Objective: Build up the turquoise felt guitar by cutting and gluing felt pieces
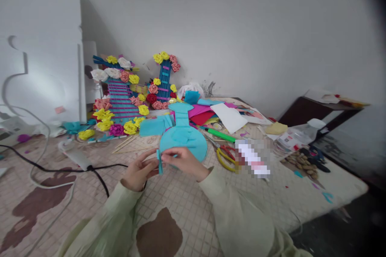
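Between my hands is a small folded strip of light-blue paper. My left hand grips it between thumb and fingers. The fingertips of my right hand pinch at its right side. Just behind them, partly covered by my right hand, lies a light-blue guitar-shaped piece with a round body and a narrow neck. A pair of scissors with yellow and red handles rests to the right of my right hand, beside a bright green stick-like tool.
Two flower-trimmed paper decorations lean against the wall. Coloured paper sheets and a white sheet lie behind the guitar shape. A power strip with cables is at left; peanuts and a plastic bag at right.
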{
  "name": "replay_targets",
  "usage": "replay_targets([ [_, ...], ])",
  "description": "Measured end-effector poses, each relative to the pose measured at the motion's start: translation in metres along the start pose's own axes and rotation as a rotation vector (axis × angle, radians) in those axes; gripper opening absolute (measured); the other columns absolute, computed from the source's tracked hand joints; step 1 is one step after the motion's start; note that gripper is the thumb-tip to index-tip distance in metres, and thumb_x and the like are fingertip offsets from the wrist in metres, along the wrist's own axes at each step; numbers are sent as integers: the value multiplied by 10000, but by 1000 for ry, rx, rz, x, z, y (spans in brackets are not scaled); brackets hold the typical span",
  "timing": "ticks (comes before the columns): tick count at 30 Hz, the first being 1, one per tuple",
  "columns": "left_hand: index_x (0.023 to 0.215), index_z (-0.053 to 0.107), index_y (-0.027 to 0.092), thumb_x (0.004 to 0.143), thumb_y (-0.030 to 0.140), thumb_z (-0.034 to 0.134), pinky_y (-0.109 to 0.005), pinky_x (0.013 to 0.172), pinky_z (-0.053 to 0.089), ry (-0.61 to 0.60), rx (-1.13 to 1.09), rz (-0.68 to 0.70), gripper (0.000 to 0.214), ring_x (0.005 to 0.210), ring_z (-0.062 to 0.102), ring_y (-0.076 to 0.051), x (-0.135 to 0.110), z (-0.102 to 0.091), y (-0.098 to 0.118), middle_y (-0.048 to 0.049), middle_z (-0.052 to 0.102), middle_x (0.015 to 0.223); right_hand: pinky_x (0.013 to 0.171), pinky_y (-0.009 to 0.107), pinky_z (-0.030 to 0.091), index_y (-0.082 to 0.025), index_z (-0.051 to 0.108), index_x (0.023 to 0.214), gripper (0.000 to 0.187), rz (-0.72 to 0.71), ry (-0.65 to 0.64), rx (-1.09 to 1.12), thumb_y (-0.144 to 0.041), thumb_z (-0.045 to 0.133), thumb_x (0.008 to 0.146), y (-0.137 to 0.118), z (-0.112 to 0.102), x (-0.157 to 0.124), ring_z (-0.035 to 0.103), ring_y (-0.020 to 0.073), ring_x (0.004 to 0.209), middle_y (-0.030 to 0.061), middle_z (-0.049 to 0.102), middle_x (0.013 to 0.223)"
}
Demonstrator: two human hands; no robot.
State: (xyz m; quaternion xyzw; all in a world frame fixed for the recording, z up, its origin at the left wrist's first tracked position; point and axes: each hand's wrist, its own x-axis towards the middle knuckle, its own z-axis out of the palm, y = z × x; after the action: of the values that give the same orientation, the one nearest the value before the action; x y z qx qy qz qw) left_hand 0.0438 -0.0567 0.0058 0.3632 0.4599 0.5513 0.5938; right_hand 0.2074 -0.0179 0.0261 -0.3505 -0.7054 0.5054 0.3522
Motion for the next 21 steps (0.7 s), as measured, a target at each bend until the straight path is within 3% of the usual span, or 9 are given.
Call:
replay_targets([
  [6, 1062, 588, 137, 525, 363, 785, -283, 617, 531, -20, 42, -28, 616, 670, 662, -180, -8, 15, -9, -35, 712, 687, 651, 260, 405, -136, 681, 726, 246, 96, 131, 163, -377, 685, 675, 12, 11, -9, 540, 138, 681, 23, 628, 734],
  [11, 965, 612, 160, 550, 310, 762, -280, 682, 531, 36, 171, 136, 467, 729, 658, -168, -10, 19, -16, -25, 718, 768, 644, 261, 378, -141, 668, 690, 282, 90, 207, 168, -418, 702, 646, 9, 8, -13, 518, 129, 659, 14, 614, 697],
  [16, 849, 614, 177, 524, 271, 752, -272, 672, 537, 24, 264, 136, 365, 702, 649, -159, -9, 19, -14, 0, 696, 707, 590, 246, 345, -139, 634, 633, 307, 73, 175, 202, -440, 685, 661, 8, 10, -17, 466, 105, 589, -11, 573, 610],
  [21, 875, 595, 183, 532, 277, 716, -283, 641, 534, 12, 282, 119, 376, 612, 630, -149, -10, 20, -9, 17, 670, 635, 595, 244, 351, -144, 629, 633, 241, 73, 164, 211, -376, 676, 674, 11, 8, -17, 462, 100, 585, -20, 564, 605],
])
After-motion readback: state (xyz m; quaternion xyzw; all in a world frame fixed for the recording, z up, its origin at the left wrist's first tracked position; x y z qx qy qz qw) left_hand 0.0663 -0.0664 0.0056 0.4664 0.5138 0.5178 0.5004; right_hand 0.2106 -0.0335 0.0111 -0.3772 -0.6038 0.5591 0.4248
